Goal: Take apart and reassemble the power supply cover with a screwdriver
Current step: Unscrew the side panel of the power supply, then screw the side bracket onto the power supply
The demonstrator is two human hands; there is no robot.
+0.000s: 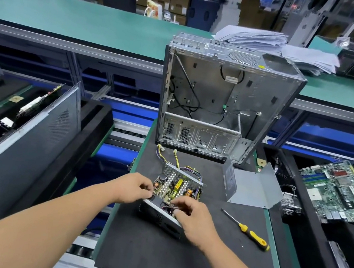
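On the dark mat [157, 254], both hands' curled fingers at the open power supply [173, 189], grips unclear.

Head view — forward, downward, close over workbench [157, 254]

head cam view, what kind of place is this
Probably a computer assembly or repair line in a factory. An opened power supply lies on a work mat beside a screwdriver, with a stripped PC case behind it and a bare motherboard at the right.
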